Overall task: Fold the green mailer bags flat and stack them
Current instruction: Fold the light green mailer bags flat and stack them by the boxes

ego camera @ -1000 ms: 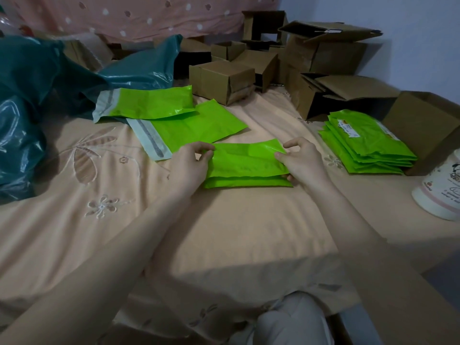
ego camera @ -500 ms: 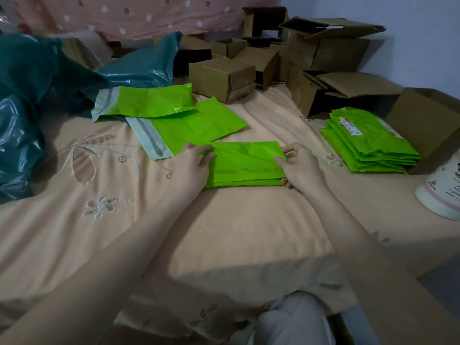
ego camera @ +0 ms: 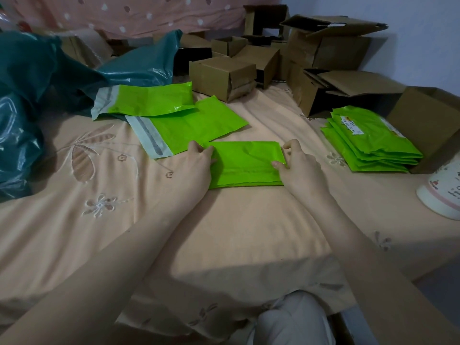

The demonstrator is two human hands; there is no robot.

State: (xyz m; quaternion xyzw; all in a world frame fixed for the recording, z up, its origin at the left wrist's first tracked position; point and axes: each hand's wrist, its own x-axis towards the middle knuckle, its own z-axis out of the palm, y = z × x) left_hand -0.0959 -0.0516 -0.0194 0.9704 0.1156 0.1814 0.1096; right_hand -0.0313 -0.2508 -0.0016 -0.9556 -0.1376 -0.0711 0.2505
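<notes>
Left of the fingers, dark teal plastic bags point(ego camera: 22, 115) are heaped on the peach bedsheet point(ego camera: 236, 232). Beyond the left hand point(ego camera: 199, 165), two unfolded green mailers point(ego camera: 189, 120) are overlapped. The folded green mailer point(ego camera: 246, 165) is pressed flat between both hands, its ends pinched by left and right hand point(ego camera: 298, 165) fingers. Right of the fingers, a stack of folded mailers point(ego camera: 371, 143) is seen beside cardboard boxes point(ego camera: 323, 61).

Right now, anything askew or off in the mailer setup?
Mostly tidy. The finished stack on the right is fanned, edges not flush. Two unfolded mailers overlap crookedly behind the folded bag that both hands press flat.
</notes>
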